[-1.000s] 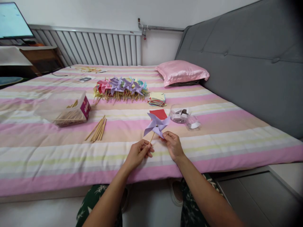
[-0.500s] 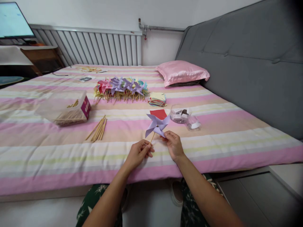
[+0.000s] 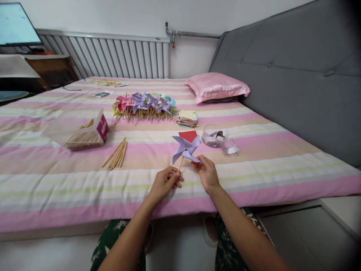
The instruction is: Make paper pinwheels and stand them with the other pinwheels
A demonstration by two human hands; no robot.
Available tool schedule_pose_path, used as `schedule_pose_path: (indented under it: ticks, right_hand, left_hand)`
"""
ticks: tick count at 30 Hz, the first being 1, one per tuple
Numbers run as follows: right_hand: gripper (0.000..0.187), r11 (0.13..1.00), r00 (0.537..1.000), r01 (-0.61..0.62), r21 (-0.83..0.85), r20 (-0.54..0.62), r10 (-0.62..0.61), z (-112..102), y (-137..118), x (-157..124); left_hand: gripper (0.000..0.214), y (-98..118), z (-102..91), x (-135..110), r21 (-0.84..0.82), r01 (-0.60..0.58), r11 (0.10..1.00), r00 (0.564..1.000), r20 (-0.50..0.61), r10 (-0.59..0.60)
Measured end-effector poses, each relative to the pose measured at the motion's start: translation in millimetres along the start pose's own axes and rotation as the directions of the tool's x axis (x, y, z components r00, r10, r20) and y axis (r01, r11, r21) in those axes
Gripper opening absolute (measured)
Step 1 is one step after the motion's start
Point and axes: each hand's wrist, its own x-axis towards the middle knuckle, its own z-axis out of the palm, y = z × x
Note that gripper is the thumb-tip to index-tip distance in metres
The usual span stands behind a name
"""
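Note:
A lilac paper pinwheel (image 3: 186, 149) on a thin wooden stick stands tilted above the bed's near part. Fingers of my left hand (image 3: 168, 180) are closed around the stick below the blades. My right hand (image 3: 207, 171) pinches the tip of the lower right blade between thumb and fingers. A silvery pin head shows at the pinwheel's centre. Just behind it lies red paper (image 3: 189, 136), partly covered by the blades. To the right are a clear round tub (image 3: 213, 136) with small metal pieces and a small clear cup (image 3: 230, 147) leaning beside it.
Loose sticks (image 3: 118, 153) lie left of my hands, near a clear plastic box (image 3: 84, 131) of sticks. Farther back are a row of finished pinwheels (image 3: 145, 105), a stack of coloured paper (image 3: 187, 118) and a pink pillow (image 3: 217, 87). A grey headboard (image 3: 287, 75) borders the right.
The pinwheel has shifted slightly left and its blades have turned a little. My right fingers remain at the blade tip; my left hand keeps its hold on the stick.

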Motion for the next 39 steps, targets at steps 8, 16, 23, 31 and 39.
schedule_pose_path:
  ticks: [8,16,23,31,39]
  right_hand:
    - [0.025,0.999,0.999,-0.023,0.039,-0.021,0.024,-0.9,1.8,0.8]
    - [0.026,1.000,1.000,-0.008,0.009,-0.017,0.008,0.2,1.3,-0.1]
    - [0.025,1.000,1.000,-0.012,-0.002,-0.014,0.012,0.1,0.5,-1.2]
    - [0.026,1.000,1.000,-0.003,-0.001,0.008,0.003,0.5,0.2,-1.7]
    - [0.028,1.000,1.000,-0.003,0.007,0.019,0.003,-2.1,2.4,-0.3]
  left_hand:
    - [0.032,1.0,-0.1,0.1,-0.006,0.013,1.000,1.000,-0.010,-0.013]
    - [0.032,-2.4,-0.4,0.4,-0.019,0.008,1.000,1.000,-0.002,-0.008]
    - [0.030,-2.4,-0.5,0.6,-0.011,-0.002,1.000,1.000,-0.003,0.002]
    - [0.030,-1.0,0.3,0.6,-0.008,0.003,1.000,1.000,-0.004,-0.003]
    - [0.027,-1.3,0.6,0.5,-0.020,0.001,1.000,1.000,-0.016,-0.002]
